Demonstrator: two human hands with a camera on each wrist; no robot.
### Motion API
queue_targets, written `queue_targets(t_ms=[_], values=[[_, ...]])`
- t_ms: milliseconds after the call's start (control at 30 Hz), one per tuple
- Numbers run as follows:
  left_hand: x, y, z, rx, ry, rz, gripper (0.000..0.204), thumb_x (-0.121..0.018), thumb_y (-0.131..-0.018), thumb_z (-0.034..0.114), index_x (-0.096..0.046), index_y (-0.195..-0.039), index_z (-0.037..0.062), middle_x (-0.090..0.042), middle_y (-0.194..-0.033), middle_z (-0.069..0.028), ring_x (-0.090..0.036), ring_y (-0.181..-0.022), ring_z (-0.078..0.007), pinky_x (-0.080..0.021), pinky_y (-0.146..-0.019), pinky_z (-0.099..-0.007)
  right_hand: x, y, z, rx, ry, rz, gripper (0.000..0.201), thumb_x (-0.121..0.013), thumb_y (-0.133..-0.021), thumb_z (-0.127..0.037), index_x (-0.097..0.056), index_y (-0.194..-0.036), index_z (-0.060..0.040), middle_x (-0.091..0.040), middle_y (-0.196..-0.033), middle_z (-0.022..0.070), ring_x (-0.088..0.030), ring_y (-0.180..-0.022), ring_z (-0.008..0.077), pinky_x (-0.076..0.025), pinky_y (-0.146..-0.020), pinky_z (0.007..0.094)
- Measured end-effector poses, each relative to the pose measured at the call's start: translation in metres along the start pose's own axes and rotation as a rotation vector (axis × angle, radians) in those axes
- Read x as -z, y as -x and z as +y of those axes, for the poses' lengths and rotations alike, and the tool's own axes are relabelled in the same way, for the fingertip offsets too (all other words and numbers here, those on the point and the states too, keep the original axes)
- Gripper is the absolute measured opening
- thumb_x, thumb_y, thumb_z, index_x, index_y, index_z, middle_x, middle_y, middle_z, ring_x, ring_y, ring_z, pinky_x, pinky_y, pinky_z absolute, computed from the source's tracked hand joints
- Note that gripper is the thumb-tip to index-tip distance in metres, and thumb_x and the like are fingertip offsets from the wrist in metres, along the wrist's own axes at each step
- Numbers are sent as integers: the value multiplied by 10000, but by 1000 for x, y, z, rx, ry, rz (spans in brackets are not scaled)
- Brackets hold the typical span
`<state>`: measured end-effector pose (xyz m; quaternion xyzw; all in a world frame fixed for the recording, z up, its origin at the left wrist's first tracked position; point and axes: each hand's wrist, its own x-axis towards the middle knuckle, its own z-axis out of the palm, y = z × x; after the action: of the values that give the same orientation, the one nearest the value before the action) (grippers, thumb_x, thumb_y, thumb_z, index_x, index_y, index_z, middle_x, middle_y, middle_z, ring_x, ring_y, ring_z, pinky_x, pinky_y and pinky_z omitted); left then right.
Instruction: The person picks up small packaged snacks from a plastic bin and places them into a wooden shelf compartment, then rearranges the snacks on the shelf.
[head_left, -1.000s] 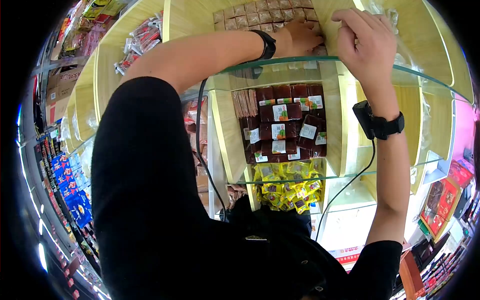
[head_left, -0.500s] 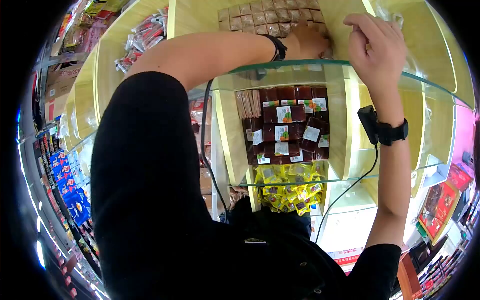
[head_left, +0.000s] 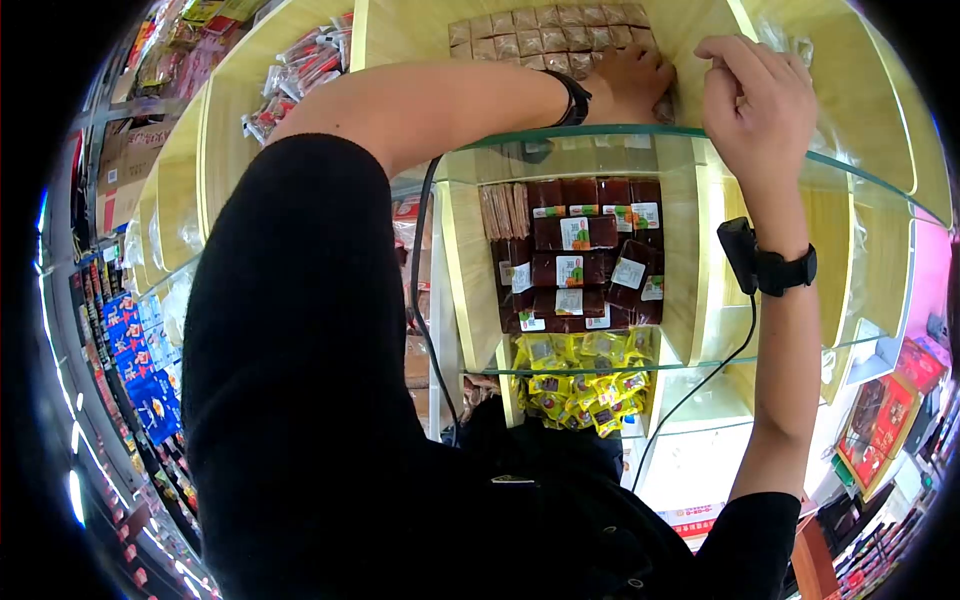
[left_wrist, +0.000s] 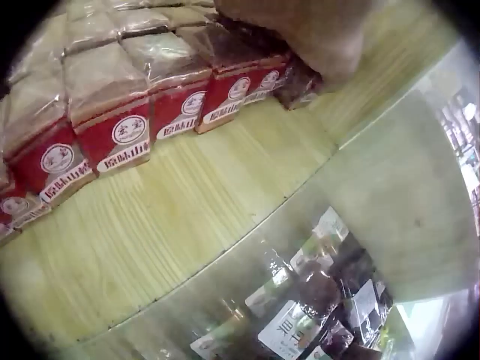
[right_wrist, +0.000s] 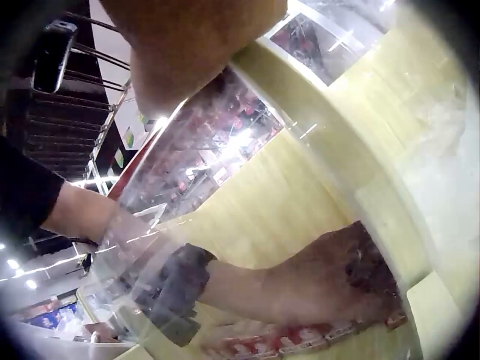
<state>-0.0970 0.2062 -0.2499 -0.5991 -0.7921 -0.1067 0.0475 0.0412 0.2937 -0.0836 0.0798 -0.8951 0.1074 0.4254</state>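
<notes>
Rows of small wrapped hawthorn snack blocks (head_left: 545, 38) with red labels fill the back of an upper wooden compartment. My left hand (head_left: 630, 85) reaches over the glass front to the right end of the nearest row, by the side wall. Its fingers curve down over the end block (left_wrist: 296, 91), which is mostly hidden under them in the left wrist view. My right hand (head_left: 765, 108) is loosely curled at the divider and glass edge on the right, holding nothing. In the right wrist view, my left forearm (right_wrist: 255, 292) reaches in low behind the glass.
A curved glass edge (head_left: 690, 130) crosses the compartment front. Below are dark brown labelled packs (head_left: 575, 232) and yellow packets (head_left: 585, 385). Red-and-clear wrapped sticks (head_left: 305, 75) lie in the left compartment. Black cables (head_left: 420, 290) run down from both wrists.
My left hand has slid slightly right along the front row to its end by the side wall. The head view has shifted a little; my right hand keeps nearly the same pose.
</notes>
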Motion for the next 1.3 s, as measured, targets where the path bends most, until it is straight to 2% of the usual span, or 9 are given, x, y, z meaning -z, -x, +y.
queue_targets(t_ms=[167, 267, 367, 467, 600, 733, 967, 1033, 1300], values=[[10, -3, -1, 38, 53, -94, 728, -705, -739, 554, -587, -1264, 62, -581, -1256, -187, -518, -1226, -415, -460, -958, -547, 3, 0, -2, -10, 15, -37, 173, -592, -774, 15, -685, -856, -105, -620, -681, 35, -562, -609, 224, -415, -645, 334], [14, -1, 4, 82, 37, -53, 695, -703, -743, 546, -600, -1240, 73, -597, -1243, -165, -519, -1232, -392, -469, -945, -533, 2, 1, 1, 0, 26, -20, 154, -590, -761, -3, -667, -841, -110, -618, -690, 32, -571, -620, 223, -411, -645, 340], [22, 0, 3, 33, 22, -127, 701, -710, -738, 547, -600, -1242, 72, -600, -1247, -139, -501, -1263, -360, -460, -942, -542, 1, 0, 2, -14, 29, -15, 130, -585, -732, -42, -643, -814, -125, -608, -695, 20, -589, -645, 223, -409, -641, 353], [16, 0, 7, 45, -45, -60, 719, -713, -732, 557, -602, -1237, 57, -605, -1237, -118, -486, -1281, -325, -452, -928, -563, 0, 1, 2, -16, 15, -16, 115, -584, -729, -44, -634, -803, -117, -604, -693, 25, -590, -650, 226, -409, -644, 355], [15, 0, 14, 92, -86, -42, 732, -718, -732, 559, -605, -1228, 33, -611, -1241, -127, -486, -1266, -338, -454, -889, -568, 4, -2, -2, -28, 20, -35, 139, -577, -745, 5, -642, -814, -98, -619, -713, 44, -585, -646, 232, -412, -656, 339], [14, 0, 7, 89, 88, -157, 723, -743, -698, 558, -631, -1162, 15, -637, -1155, -136, -507, -1218, -341, -431, -893, -566, 3, 1, 1, -19, 49, -48, 153, -573, -753, 29, -646, -818, -89, -621, -716, 50, -584, -644, 233, -412, -665, 331], [-23, -6, 6, 65, 9, 92, 682, -770, -666, 486, -621, -1124, 3, -596, -1172, -142, -478, -1213, -316, -403, -906, -520, 1, -2, 0, -19, 8, -6, 127, -596, -713, -30, -619, -802, -117, -582, -684, 24, -565, -625, 221, -383, -630, 349], [2, -2, 20, 117, -18, 75, 642, -768, -663, 434, -620, -1119, 7, -580, -1177, -144, -473, -1209, -313, -396, -903, -509, 2, -3, 0, -12, 1, 2, 124, -596, -712, -27, -614, -794, -118, -581, -684, 23, -563, -625, 220, -380, -628, 346], [4, -2, 24, 180, 43, 58, 512, -742, -668, 294, -616, -1084, 22, -553, -1183, -164, -475, -1204, -327, -369, -934, -517, 3, -3, -4, -41, 20, -20, 102, -593, -713, -23, -600, -763, -112, -575, -679, 21, -562, -627, 217, -377, -627, 346]])
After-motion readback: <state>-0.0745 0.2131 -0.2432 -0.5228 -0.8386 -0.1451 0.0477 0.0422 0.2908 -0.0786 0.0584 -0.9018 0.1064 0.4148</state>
